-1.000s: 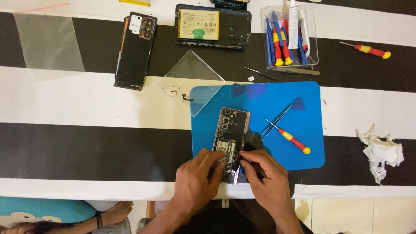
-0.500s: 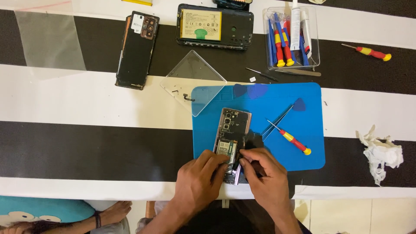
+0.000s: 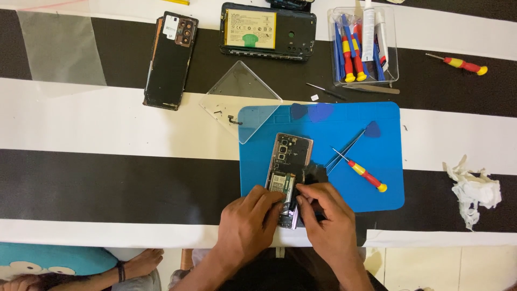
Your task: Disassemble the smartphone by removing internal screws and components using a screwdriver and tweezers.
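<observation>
Holding opened phone [image 3: 290, 161] steady, left hand [image 3: 250, 221] clamped on lower edge; right hand [image 3: 323, 221] fingers pinched narrow at battery (contents hidden). Position unchanged since earlier frames.

A phone-repair workbench: blue work mat [image 3: 377, 116], tub of screwdrivers [image 3: 362, 48], opened phones [image 3: 170, 59] on striped cloth [image 3: 107, 124]

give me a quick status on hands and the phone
Both hands on the opened phone on the blue mat: left hand steadies its lower end, right hand pinches at its edge. Screwdriver and tweezers lie beside, not blocking.
</observation>
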